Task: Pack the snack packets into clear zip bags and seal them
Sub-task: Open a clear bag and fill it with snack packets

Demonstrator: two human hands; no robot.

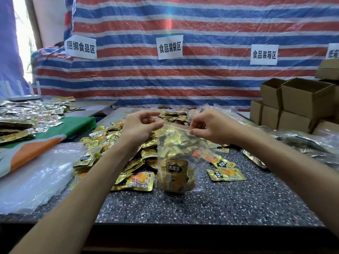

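- The zip bag (174, 162) stands upright at the centre of the bench (201, 204), bottom resting on the surface and well stuffed with gold snack packets.
- Both hands are up at its mouth. The left hand (139, 127) pinches the top edge at 10 o'clock and the right hand (209, 128) pinches it at 2 o'clock, with the red zip strip (176, 125) stretched between them.
- This one looks filled and at the sealing step. Whether the strip is pressed shut along its whole length, I cannot tell.
- Plenty is left: a big heap of loose packets (102, 143) lies at 9 o'clock, touching the bag's side, and more are piled at 12 o'clock behind the hands.
- A single packet (226, 174) lies flat at 4 o'clock, just beside the bag.
- A stack of empty clear bags (36, 176) waits at 8 o'clock, well apart.
- At 3 o'clock, on the far edge, sit what look like filled bags (308, 142), so some are probably done.
- Open cardboard boxes (297, 99) are stacked at 2 o'clock.
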